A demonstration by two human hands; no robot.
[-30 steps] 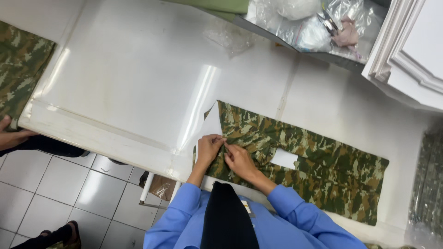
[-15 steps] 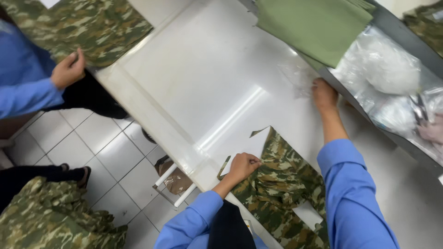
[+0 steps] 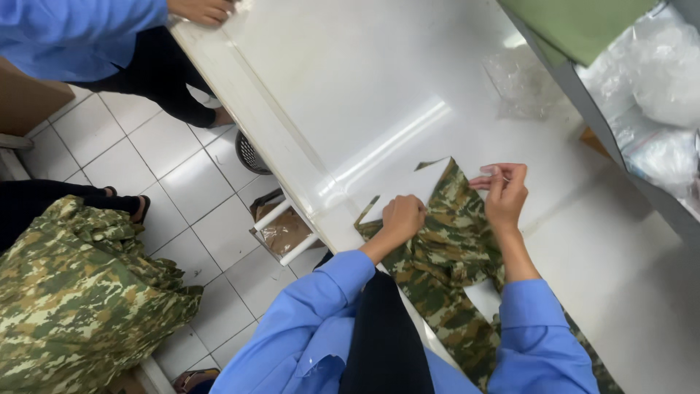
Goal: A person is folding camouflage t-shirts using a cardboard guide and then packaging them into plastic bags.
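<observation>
Camouflage cloth (image 3: pixel 445 248) lies crumpled at the near edge of the white worktop (image 3: pixel 379 95), toward five o'clock. The left hand (image 3: pixel 402 217) is closed in a fist, gripping the cloth's edge. At three o'clock from it, the right hand (image 3: pixel 503 191) hovers above the cloth, fingers pinched together on something too small to tell. Clear plastic bags (image 3: pixel 656 87) fill the bin at two o'clock, beside a green fabric piece (image 3: pixel 576 25). A co-worker's hand (image 3: pixel 200 10) rests at eleven o'clock.
</observation>
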